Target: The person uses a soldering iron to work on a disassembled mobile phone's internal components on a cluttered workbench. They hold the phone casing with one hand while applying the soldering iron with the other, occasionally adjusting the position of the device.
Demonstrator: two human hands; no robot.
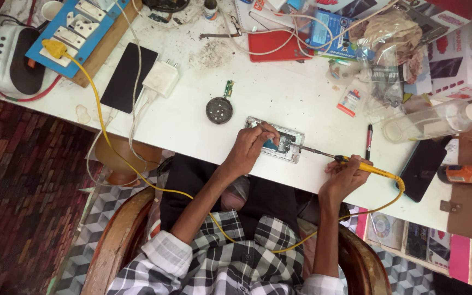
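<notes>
An opened phone (pixel 277 142) with its back cover off lies flat on the white tabletop (pixel 279 93), close to the near edge, its circuit board and a small blue part exposed. A soldering iron (pixel 350 161) with a yellow handle and yellow cord lies nearly level, its thin metal tip reaching the phone's right end.

Counts on the bench (pixel 279 98): one opened phone (pixel 279 145), two dark phones lying flat, far left (pixel 129 77) and near right (pixel 422 169); one soldering iron (pixel 350 161); one white charger (pixel 161 80); one pen (pixel 368 141); two clear bottles (pixel 438 120).
</notes>
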